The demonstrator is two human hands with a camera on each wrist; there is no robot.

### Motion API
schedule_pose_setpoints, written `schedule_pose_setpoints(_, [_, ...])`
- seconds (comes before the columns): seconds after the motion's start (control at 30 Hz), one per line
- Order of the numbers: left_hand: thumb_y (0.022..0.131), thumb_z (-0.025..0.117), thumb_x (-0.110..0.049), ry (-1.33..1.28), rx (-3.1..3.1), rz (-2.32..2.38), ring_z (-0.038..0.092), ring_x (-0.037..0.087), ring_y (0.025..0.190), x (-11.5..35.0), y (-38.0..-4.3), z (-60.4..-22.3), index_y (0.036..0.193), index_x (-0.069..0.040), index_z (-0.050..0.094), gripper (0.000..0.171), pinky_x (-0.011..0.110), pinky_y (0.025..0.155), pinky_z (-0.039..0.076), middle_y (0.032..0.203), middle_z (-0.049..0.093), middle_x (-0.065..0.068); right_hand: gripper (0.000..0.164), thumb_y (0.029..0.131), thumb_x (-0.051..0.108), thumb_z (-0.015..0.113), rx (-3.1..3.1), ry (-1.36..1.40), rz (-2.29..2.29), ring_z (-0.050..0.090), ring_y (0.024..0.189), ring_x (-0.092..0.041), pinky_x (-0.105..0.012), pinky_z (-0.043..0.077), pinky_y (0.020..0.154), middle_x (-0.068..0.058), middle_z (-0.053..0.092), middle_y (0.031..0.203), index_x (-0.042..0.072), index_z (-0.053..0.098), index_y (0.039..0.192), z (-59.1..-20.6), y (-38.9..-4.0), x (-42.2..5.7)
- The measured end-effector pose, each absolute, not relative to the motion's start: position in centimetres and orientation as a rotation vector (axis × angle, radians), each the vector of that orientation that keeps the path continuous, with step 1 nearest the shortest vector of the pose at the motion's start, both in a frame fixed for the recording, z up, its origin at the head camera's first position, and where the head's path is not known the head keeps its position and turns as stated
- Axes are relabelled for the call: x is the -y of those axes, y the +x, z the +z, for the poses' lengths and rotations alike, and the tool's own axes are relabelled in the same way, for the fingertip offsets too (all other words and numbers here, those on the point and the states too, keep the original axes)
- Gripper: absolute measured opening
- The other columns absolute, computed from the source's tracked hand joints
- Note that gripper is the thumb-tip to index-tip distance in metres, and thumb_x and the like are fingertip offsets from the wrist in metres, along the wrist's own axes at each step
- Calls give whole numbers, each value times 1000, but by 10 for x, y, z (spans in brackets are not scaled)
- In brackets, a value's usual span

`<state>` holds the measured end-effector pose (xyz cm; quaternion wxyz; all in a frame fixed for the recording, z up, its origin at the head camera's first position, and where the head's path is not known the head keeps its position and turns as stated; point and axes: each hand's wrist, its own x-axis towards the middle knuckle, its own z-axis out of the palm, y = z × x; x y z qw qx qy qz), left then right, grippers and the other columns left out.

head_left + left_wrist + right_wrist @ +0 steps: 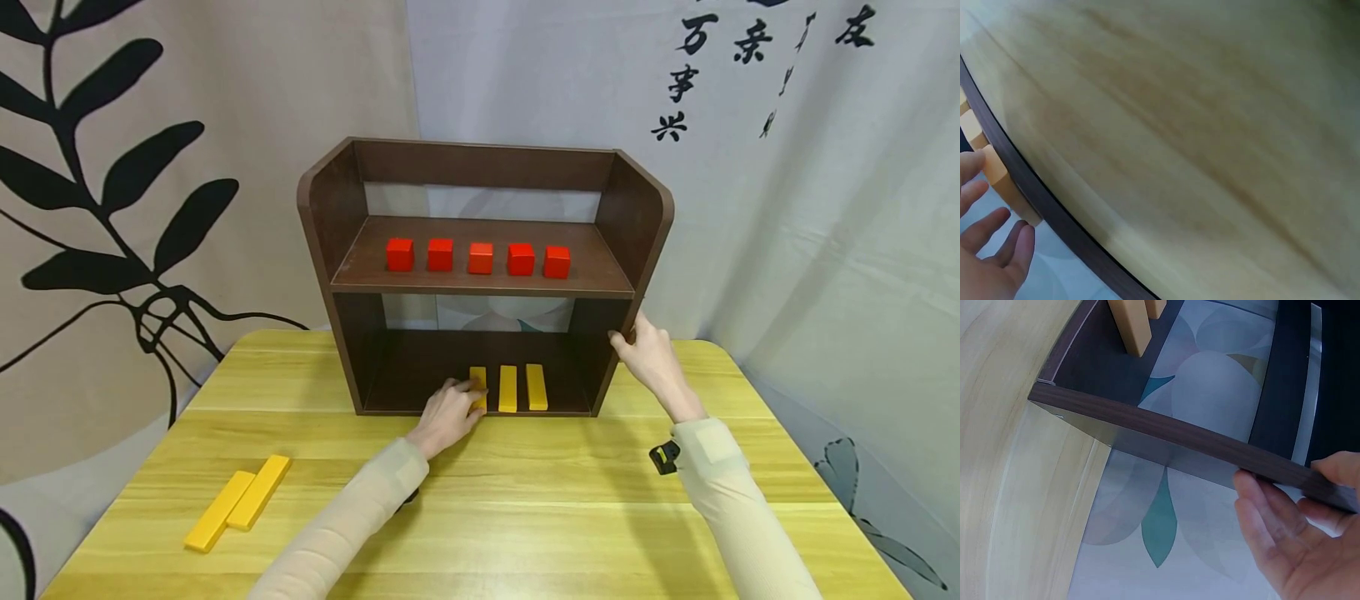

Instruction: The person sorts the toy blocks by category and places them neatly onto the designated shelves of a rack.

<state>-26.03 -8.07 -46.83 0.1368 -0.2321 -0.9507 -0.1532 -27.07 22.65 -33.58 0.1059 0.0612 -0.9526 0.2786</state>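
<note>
A dark brown two-tier shelf [480, 292] stands on the table. My left hand [447, 414] is at the front of its lower tier, fingertips around an upright yellow block [477, 377]. In the left wrist view, that block [1007, 184] stands along the shelf's bottom edge, thumb and fingers at its sides. Two more upright yellow blocks, one in the middle [507, 389] and one on the right [536, 387], stand beside it. My right hand [654, 360] grips the shelf's right side panel [1166, 436], thumb on one face and fingers on the other.
Several red cubes [481, 258] sit in a row on the upper tier. Two yellow blocks [258, 493] lie side by side on the wooden table [540, 517], at the left. Behind the shelf hangs a printed curtain [525, 83].
</note>
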Motion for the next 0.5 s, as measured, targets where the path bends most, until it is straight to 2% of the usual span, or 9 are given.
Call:
schedule_pose_setpoints(0.33, [89, 67, -22, -724, 2724, -515, 59, 37, 113, 89, -257, -459, 118, -10, 68, 32, 44, 87, 55, 129, 61, 14, 35, 96, 28, 50, 2801, 179, 830, 58, 61, -23, -29, 41, 49, -24, 66, 100, 5, 45, 122, -337, -271, -227])
schedule_pose_setpoints(0.5, [90, 66, -22, -760, 2707, -583, 59, 34, 114, 104, -252, -452, 119, -10, 67, 31, 44, 91, 54, 128, 62, 15, 36, 96, 28, 50, 2796, 183, 831, 59, 63, -24, -29, 42, 50, -24, 67, 100, 6, 44, 124, -337, -271, -227])
